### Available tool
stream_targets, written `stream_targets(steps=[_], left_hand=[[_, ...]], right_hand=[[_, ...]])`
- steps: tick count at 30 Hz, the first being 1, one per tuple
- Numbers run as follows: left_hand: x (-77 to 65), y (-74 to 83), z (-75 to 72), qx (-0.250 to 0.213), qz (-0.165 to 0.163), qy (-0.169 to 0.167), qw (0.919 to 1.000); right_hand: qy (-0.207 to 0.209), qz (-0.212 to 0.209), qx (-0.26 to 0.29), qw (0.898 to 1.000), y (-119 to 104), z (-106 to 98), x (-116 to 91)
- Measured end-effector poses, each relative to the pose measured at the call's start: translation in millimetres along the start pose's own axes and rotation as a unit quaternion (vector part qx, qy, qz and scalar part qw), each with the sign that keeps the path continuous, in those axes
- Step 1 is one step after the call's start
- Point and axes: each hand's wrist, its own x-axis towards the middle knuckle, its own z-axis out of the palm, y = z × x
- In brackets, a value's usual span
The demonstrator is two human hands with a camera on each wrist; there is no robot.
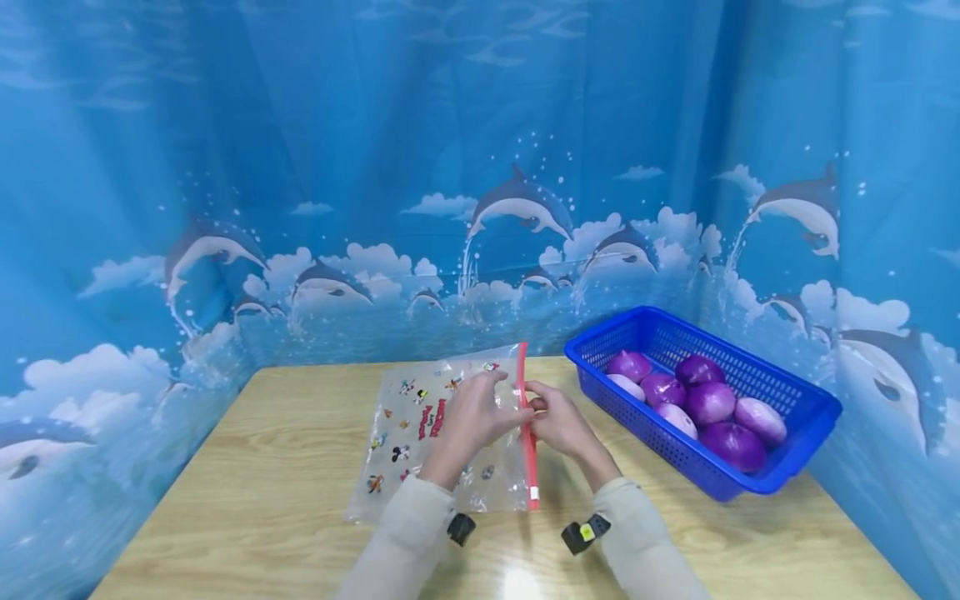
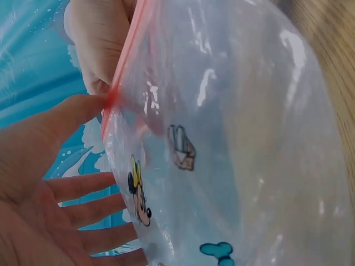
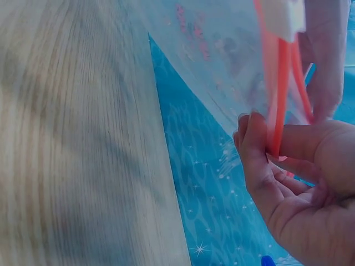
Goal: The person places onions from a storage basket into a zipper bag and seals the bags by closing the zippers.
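Head view: pinching the red zip strip (image 1: 532, 467) of a clear, cartoon-printed bag (image 1: 415, 429) with the right hand (image 1: 560, 425), the left hand (image 1: 474, 414) spread with its thumb at the strip.
Held over the bench (image 1: 255, 475), extending left from the strip, with a white slider (image 1: 534, 492) at its near end; flanked on the right, apart from the bag, by a blue basket (image 1: 645, 423) of purple and pale onions (image 1: 709, 403), and backed by a blue dolphin-printed curtain (image 1: 360, 150).

We cannot read any text with certainty. Left of the red zip strip (image 1: 529, 460), red lettering (image 1: 432, 418) stands sideways on the clear bag (image 1: 411, 425), too small and blurred for us. Right of the strip, a yellow label (image 1: 587, 532) on the black wrist camera (image 1: 574, 540) is too tiny to decipher.
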Motion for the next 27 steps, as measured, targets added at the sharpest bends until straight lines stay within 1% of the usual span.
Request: stream_targets(steps=[6,11,13,17,19,21,23,27], left_hand=[[-2.7,-1.6,1.3,-0.016,-0.011,-0.006,0.9998],[-3.3,-5.5,-2.2,-0.039,-0.021,-0.009,0.999],[-3.0,-7.7,-3.6,-0.05,-0.032,-0.008,0.9982],[-3.6,-12.7,-6.2,-0.064,-0.055,0.009,0.9964],[-4.3,-15.1,-8.4,-0.067,-0.063,0.021,0.9956],[-5.0,-18.0,-11.8,-0.073,-0.067,0.025,0.9947],[-5.9,-20.7,-15.7,-0.088,-0.065,0.023,0.9937],[-8.7,-25.2,-21.8,-0.116,-0.068,0.002,0.9909]], right_hand=[[-0.001,-0.006,-0.005,1.0,0,0,-1],[-0.003,0.009,0.004,1.0,-3,0,-1],[-0.002,0.014,0.007,1.0,-4,0,-1],[-0.003,0.013,0.004,1.0,-4,0,-1],[-0.004,0.012,0.001,1.0,-4,0,-1],[-0.005,0.01,-0.003,1.0,-3,0,-1],[-0.005,0.008,-0.004,1.0,-2,1,-1],[-0.006,0.004,0.003,1.0,-1,2,-1]])
